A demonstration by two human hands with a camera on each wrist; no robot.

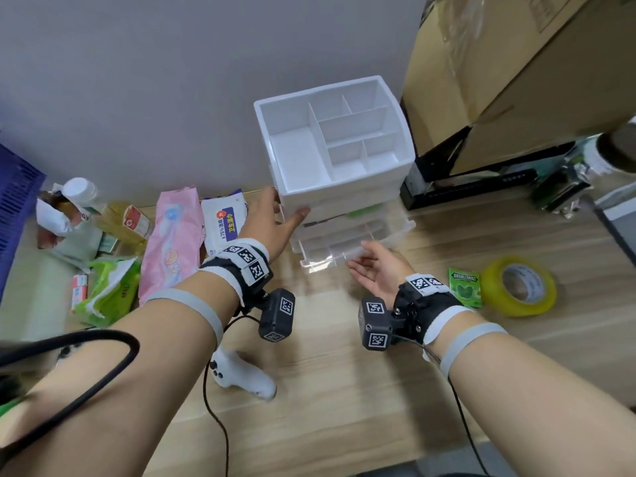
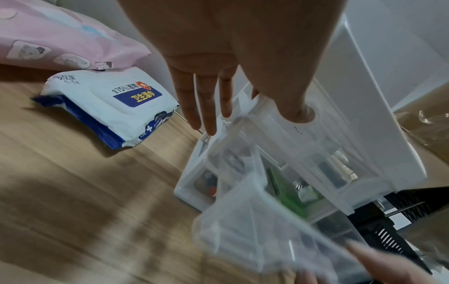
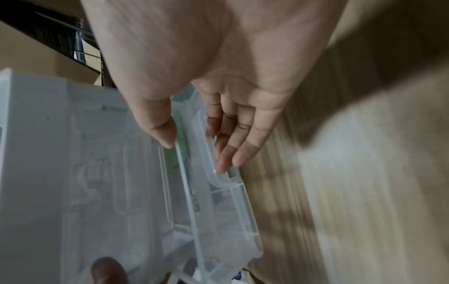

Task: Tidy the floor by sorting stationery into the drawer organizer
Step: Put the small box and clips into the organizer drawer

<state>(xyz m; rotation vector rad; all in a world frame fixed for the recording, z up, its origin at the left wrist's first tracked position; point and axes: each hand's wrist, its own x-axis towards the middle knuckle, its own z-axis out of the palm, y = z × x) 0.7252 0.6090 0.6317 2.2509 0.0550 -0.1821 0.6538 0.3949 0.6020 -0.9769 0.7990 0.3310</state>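
A white drawer organizer (image 1: 334, 142) stands on the wood floor against the wall, its divided top tray bare. My left hand (image 1: 287, 210) rests on its front left corner, fingers (image 2: 206, 115) straight along the side and thumb pressed on the front. A clear lower drawer (image 1: 344, 253) sticks out, blurred in both wrist views. My right hand (image 1: 361, 258) pinches its front handle (image 3: 213, 163), thumb inside the rim and fingers (image 3: 233, 153) outside. Something green (image 3: 179, 146) lies in a drawer.
On the right of the floor lie a green gum pack (image 1: 464, 287) and a yellow tape roll (image 1: 519, 287). Wet wipes (image 1: 223, 218), a pink pack (image 1: 175, 242), a green pack (image 1: 110, 290) and bottles crowd the left. A white controller (image 1: 241, 376) lies near me. Cardboard boxes (image 1: 516, 80) stand behind.
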